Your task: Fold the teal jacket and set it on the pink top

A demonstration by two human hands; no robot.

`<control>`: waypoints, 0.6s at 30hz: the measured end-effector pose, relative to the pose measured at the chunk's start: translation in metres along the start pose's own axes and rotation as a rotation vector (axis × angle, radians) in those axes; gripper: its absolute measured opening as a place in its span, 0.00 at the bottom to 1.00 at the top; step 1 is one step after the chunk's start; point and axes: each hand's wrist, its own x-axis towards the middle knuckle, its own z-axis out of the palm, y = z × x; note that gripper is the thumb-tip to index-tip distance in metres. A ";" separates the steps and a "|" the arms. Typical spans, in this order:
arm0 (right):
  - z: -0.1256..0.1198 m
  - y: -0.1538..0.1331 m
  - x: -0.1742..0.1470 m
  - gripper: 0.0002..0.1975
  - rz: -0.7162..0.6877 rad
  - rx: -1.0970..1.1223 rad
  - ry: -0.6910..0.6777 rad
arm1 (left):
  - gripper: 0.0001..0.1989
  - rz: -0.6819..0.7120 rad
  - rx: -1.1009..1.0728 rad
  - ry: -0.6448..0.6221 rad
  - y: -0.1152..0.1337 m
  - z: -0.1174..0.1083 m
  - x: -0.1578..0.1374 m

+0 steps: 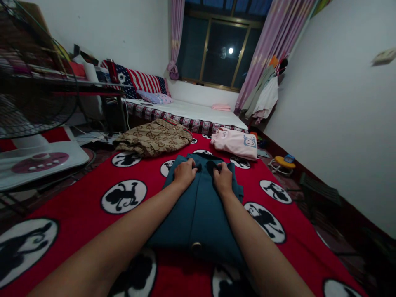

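Observation:
A teal jacket (198, 206) lies folded on the red blanket (89, 231), its collar end away from me and a round button near its lower edge. Its collar looks dark inside. My left hand (185, 172) is closed on the left dark collar flap. Opposite it, my right hand (223, 178) pinches the right flap, with the jacket's front seam running between the two. Behind the jacket rest a folded brown patterned garment (154, 138) on the left and a folded pink top (233, 142) on the right.
To the left stands a fan (34, 82) beside a cluttered table (93, 84). A couch bed (188, 109) with pillows lies under the window. Clothes (266, 97) hang by the curtain. A yellow stool (283, 162) and a dark chair (320, 189) stand along the right wall.

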 end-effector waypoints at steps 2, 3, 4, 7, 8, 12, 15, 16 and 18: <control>-0.002 0.001 -0.002 0.07 0.004 0.222 0.021 | 0.04 0.031 -0.116 0.056 0.003 -0.006 0.002; -0.003 0.002 -0.002 0.07 0.006 0.324 0.042 | 0.03 0.064 -0.185 0.104 0.006 -0.011 0.005; -0.005 0.002 -0.002 0.08 0.005 0.410 0.074 | 0.02 0.109 -0.255 0.164 0.010 -0.016 0.007; -0.010 0.001 -0.003 0.10 -0.023 0.574 0.211 | 0.02 0.262 -0.398 0.336 0.025 -0.026 0.017; -0.011 0.001 -0.003 0.10 -0.031 0.612 0.246 | 0.03 0.304 -0.398 0.352 0.029 -0.026 0.019; -0.015 0.003 -0.003 0.09 -0.007 0.719 0.301 | 0.07 0.477 -0.135 -0.010 0.028 -0.004 0.024; -0.014 0.005 -0.002 0.09 0.013 0.738 0.299 | 0.08 0.643 -0.040 -0.296 0.023 0.012 0.024; -0.014 0.006 -0.002 0.09 0.013 0.737 0.292 | 0.10 0.708 -0.032 -0.366 0.023 0.014 0.025; -0.012 0.008 -0.002 0.09 0.013 0.731 0.270 | 0.14 0.802 0.013 -0.503 0.024 0.010 0.025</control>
